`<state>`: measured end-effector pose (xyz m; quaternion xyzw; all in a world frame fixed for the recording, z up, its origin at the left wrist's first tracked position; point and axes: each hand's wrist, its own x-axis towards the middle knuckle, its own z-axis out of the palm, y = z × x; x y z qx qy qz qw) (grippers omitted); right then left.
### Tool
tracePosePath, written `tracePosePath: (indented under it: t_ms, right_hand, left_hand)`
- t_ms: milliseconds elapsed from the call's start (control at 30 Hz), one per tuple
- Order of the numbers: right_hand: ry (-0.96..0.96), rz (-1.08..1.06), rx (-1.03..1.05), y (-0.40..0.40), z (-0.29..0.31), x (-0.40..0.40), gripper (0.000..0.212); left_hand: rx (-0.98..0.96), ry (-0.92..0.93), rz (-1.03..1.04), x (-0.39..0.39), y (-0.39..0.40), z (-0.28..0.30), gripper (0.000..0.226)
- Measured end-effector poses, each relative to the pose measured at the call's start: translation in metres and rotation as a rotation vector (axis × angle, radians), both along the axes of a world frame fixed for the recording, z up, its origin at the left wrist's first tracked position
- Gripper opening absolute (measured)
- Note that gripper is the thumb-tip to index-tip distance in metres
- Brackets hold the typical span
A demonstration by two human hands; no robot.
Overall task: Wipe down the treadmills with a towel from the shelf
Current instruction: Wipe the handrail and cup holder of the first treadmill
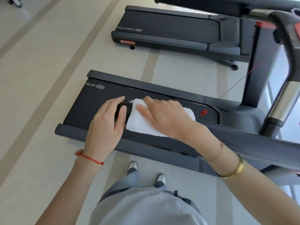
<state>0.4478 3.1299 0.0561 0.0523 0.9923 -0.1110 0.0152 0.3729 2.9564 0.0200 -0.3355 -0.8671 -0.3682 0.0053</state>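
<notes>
Head view: "STAR TRAC" on far treadmill [168,28], towel [139,122] under right hand [164,116].

This is a gym, a fitness room. Two dark treadmills stand side by side on a pale floor [48,95] with tan stripes: the near treadmill [90,101], with its long black belt and grey side rails, and the far treadmill [170,28], which bears a red brand badge. At the right rise an upright post [259,62] and a chrome handrail [282,101].
</notes>
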Motion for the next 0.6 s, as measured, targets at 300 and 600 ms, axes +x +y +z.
tracePosePath:
  t_ms: [300,600]
  right_hand:
    - [-0.080,-0.075,-0.016,-0.002,0.011,-0.008,0.044]
    - [-0.258,-0.065,-0.263,0.000,0.015,-0.026,0.046]
  left_hand:
    - [0.009,-0.082,-0.153,-0.020,-0.008,-0.003,0.048]
    - [0.024,-0.234,-0.187,-0.029,-0.017,-0.015,0.055]
